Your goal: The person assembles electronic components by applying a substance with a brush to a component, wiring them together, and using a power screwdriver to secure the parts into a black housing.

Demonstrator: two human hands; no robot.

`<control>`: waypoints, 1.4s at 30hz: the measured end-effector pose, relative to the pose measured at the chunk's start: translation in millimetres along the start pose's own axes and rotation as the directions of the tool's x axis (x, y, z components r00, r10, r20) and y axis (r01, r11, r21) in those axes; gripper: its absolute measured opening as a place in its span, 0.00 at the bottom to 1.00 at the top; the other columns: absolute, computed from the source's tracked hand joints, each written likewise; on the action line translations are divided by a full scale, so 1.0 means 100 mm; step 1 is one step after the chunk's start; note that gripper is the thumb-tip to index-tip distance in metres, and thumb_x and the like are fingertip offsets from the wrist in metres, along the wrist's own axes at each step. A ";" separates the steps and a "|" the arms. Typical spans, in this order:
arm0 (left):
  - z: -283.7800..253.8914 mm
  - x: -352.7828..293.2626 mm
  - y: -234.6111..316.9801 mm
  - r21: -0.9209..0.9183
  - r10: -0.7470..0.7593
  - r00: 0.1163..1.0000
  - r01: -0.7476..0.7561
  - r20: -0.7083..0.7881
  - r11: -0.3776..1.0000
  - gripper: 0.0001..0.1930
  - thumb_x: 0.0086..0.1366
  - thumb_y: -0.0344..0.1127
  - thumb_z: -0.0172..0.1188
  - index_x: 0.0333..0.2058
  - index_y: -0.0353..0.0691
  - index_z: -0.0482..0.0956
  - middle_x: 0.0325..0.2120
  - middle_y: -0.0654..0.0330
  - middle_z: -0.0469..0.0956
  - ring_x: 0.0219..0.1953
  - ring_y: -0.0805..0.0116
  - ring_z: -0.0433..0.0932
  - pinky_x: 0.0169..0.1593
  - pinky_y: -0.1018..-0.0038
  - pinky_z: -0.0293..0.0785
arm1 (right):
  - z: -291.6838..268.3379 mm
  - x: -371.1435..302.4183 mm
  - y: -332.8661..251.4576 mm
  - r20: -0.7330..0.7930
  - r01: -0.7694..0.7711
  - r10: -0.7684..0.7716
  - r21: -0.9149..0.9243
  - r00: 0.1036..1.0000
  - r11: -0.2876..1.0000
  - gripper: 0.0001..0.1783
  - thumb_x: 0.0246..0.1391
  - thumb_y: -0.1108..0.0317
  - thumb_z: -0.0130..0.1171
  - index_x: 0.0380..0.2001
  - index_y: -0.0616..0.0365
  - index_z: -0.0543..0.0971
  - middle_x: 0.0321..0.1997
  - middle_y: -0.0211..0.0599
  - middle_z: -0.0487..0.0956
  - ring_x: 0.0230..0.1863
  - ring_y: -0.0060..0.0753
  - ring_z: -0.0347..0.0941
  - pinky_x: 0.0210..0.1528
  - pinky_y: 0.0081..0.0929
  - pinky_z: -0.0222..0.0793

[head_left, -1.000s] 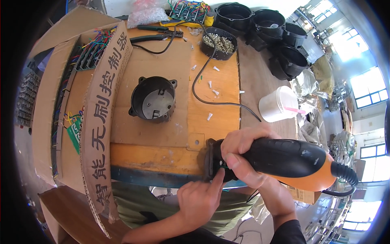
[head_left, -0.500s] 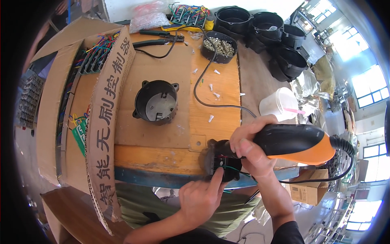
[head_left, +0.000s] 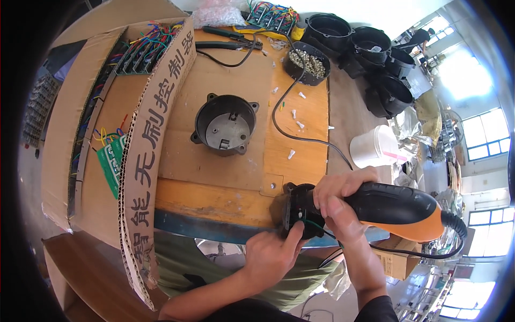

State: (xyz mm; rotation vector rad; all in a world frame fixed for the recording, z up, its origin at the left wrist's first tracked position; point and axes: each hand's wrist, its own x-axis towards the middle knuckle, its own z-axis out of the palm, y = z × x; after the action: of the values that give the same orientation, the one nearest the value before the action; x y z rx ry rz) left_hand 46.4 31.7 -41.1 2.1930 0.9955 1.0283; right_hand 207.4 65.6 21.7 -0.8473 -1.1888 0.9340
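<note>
The housing stands on a cardboard sheet; left of it is a carton with circuit boards inside. Behind it are pliers, and behind to the right, a tub and other housings. Loose pieces and a bucket are right of it, a power tool in front to the right.

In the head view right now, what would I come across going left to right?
Cardboard box, round black pot, left hand, right hand, orange-and-black tool, blue-framed window at the far right.
</note>
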 end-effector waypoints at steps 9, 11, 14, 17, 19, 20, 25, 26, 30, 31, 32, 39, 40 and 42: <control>-0.15 0.03 0.07 -0.203 -0.129 0.991 0.121 -0.026 0.972 0.21 0.54 0.32 0.73 0.45 0.36 0.76 0.10 0.64 0.65 0.12 0.72 0.65 0.18 0.75 0.57 | -0.01 0.03 0.05 -0.105 -0.027 0.009 -0.177 0.994 0.984 0.15 0.49 0.83 0.61 0.38 0.59 0.68 0.28 0.32 0.76 0.29 0.20 0.73 0.33 0.20 0.70; -0.34 0.07 0.11 -0.299 -0.278 0.960 0.270 0.017 0.915 0.22 0.55 0.31 0.73 0.46 0.35 0.74 0.10 0.67 0.63 0.12 0.78 0.62 0.20 0.80 0.54 | 0.18 0.11 -0.07 -0.321 -0.160 0.130 -0.066 0.938 0.985 0.14 0.51 0.83 0.61 0.38 0.60 0.69 0.28 0.30 0.75 0.29 0.19 0.72 0.33 0.19 0.69; -0.49 0.14 0.04 -0.551 -0.538 0.811 0.565 0.231 0.615 0.21 0.57 0.27 0.71 0.46 0.34 0.71 0.11 0.72 0.60 0.13 0.82 0.56 0.21 0.83 0.49 | 0.21 0.17 -0.13 -0.346 -0.155 0.131 -0.043 0.929 0.987 0.15 0.50 0.81 0.63 0.39 0.60 0.71 0.28 0.29 0.75 0.29 0.18 0.72 0.34 0.19 0.69; -0.59 0.13 -0.09 -0.785 -0.634 0.518 0.568 0.575 -0.248 0.11 0.65 0.30 0.62 0.44 0.39 0.72 0.21 0.70 0.67 0.21 0.80 0.61 0.26 0.80 0.54 | 0.03 0.10 -0.24 -0.111 -0.088 0.080 -0.072 0.991 0.994 0.17 0.47 0.80 0.67 0.40 0.59 0.73 0.29 0.31 0.77 0.30 0.18 0.73 0.34 0.19 0.69; -0.64 0.04 -0.15 -0.757 -0.594 0.470 0.386 0.653 -0.527 0.06 0.69 0.32 0.55 0.43 0.41 0.73 0.30 0.64 0.71 0.31 0.75 0.68 0.33 0.76 0.63 | 0.02 0.06 -0.41 -0.043 -0.041 0.036 -0.117 0.998 0.992 0.18 0.46 0.80 0.67 0.40 0.57 0.73 0.28 0.31 0.77 0.28 0.20 0.73 0.33 0.22 0.69; -0.66 0.03 -0.10 -0.760 -0.636 0.418 0.385 0.649 -0.523 0.06 0.69 0.30 0.54 0.43 0.40 0.73 0.31 0.62 0.72 0.33 0.73 0.69 0.35 0.75 0.65 | 0.04 0.03 -0.46 -0.074 0.023 -0.029 -0.087 0.997 0.996 0.18 0.47 0.79 0.68 0.40 0.56 0.73 0.28 0.31 0.77 0.27 0.21 0.72 0.32 0.23 0.69; -0.85 -0.07 0.19 -0.758 -0.743 0.261 0.454 0.616 -0.469 0.08 0.70 0.25 0.49 0.46 0.33 0.73 0.38 0.53 0.78 0.38 0.63 0.77 0.44 0.70 0.76 | 0.06 -0.20 -0.82 -0.252 0.318 -0.257 0.239 0.933 0.918 0.17 0.52 0.75 0.65 0.41 0.53 0.69 0.24 0.29 0.77 0.21 0.25 0.73 0.29 0.27 0.72; -0.83 -0.14 0.17 -0.749 -0.709 0.312 0.479 0.633 -0.458 0.09 0.70 0.25 0.48 0.47 0.33 0.73 0.40 0.51 0.78 0.40 0.61 0.79 0.45 0.69 0.78 | 0.04 -0.30 -0.88 -0.288 0.350 -0.277 0.245 0.917 0.904 0.16 0.53 0.75 0.64 0.41 0.53 0.69 0.24 0.29 0.77 0.21 0.26 0.73 0.28 0.27 0.72; -0.70 -0.20 0.17 -0.695 -0.617 0.399 0.622 0.678 -0.362 0.12 0.74 0.27 0.45 0.50 0.30 0.72 0.42 0.42 0.80 0.38 0.54 0.84 0.38 0.68 0.84 | 0.06 -0.48 -0.78 -0.336 0.470 -0.363 0.336 0.869 0.816 0.17 0.50 0.76 0.67 0.36 0.54 0.68 0.21 0.29 0.76 0.18 0.23 0.76 0.22 0.21 0.77; -0.70 -0.13 0.23 -0.681 -0.591 0.418 0.653 0.690 -0.333 0.12 0.75 0.28 0.45 0.51 0.30 0.72 0.41 0.41 0.80 0.37 0.54 0.84 0.37 0.68 0.84 | 0.06 -0.53 -0.78 -0.322 0.408 -0.302 0.340 0.897 0.847 0.16 0.51 0.74 0.66 0.37 0.54 0.68 0.20 0.28 0.75 0.18 0.23 0.75 0.23 0.22 0.76; -0.69 -0.08 0.28 -0.673 -0.572 0.437 0.676 0.694 -0.300 0.12 0.75 0.29 0.44 0.51 0.30 0.72 0.40 0.41 0.81 0.35 0.54 0.85 0.35 0.68 0.84 | 0.07 -0.55 -0.75 -0.322 0.378 -0.268 0.353 0.908 0.856 0.16 0.52 0.74 0.66 0.37 0.54 0.68 0.20 0.28 0.75 0.18 0.23 0.74 0.24 0.22 0.75; -0.49 -0.06 0.32 -0.645 -0.476 0.474 0.698 0.741 -0.311 0.16 0.78 0.43 0.42 0.44 0.33 0.69 0.27 0.47 0.82 0.27 0.54 0.85 0.27 0.69 0.83 | 0.07 -0.72 -0.72 -0.275 0.273 -0.172 0.388 0.946 0.880 0.18 0.56 0.72 0.64 0.44 0.52 0.67 0.25 0.27 0.75 0.22 0.28 0.74 0.30 0.30 0.74; -0.48 -0.09 0.32 -0.656 -0.454 0.496 0.681 0.740 -0.325 0.16 0.78 0.44 0.42 0.43 0.33 0.68 0.27 0.48 0.81 0.27 0.54 0.85 0.26 0.69 0.83 | 0.07 -0.73 -0.72 -0.261 0.263 -0.168 0.390 0.951 0.882 0.18 0.55 0.72 0.64 0.44 0.52 0.67 0.25 0.28 0.75 0.23 0.28 0.74 0.30 0.30 0.74; -0.51 -0.13 0.27 -0.664 -0.397 0.539 0.668 0.743 -0.337 0.15 0.78 0.43 0.45 0.42 0.35 0.69 0.31 0.44 0.81 0.31 0.52 0.85 0.30 0.67 0.84 | 0.08 -0.75 -0.71 -0.233 0.243 -0.159 0.394 0.959 0.886 0.18 0.55 0.72 0.64 0.45 0.52 0.67 0.25 0.28 0.75 0.23 0.28 0.74 0.30 0.30 0.74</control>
State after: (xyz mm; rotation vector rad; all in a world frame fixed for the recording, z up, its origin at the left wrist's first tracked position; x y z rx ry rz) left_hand 10.3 11.9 1.7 0.3136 0.6366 0.5324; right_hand 200.6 -30.7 60.3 -0.4437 -0.8425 0.8697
